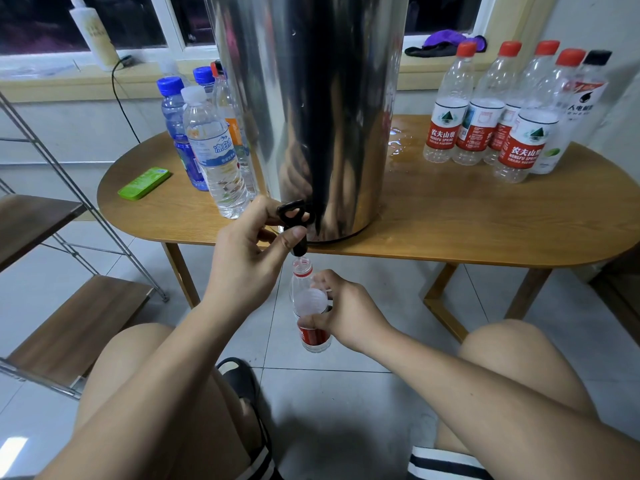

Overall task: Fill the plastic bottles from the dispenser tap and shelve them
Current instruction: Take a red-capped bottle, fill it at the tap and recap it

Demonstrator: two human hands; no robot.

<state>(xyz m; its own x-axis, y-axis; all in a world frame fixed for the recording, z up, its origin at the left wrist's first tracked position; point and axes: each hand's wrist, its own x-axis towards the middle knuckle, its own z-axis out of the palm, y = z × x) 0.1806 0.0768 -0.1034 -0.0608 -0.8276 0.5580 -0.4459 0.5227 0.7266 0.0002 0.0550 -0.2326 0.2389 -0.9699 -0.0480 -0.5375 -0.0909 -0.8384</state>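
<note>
While the left hand (242, 258) pinches the black tap (294, 220) on the steel dispenser (311, 98), the right hand (346, 313) grips a red-label bottle (313, 337) right under the spout. Blue-capped bottles (214, 150) look full, the red-capped bunch (485, 116) looks empty, and shelving on the rack (69, 327) seems not started.

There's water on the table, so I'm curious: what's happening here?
A person is filling a bottle. Their left hand grips the black tap of the steel dispenser, while the right hand holds an uncapped red-label bottle under the spout. More capped bottles stand on the table on both sides of the dispenser.
</note>
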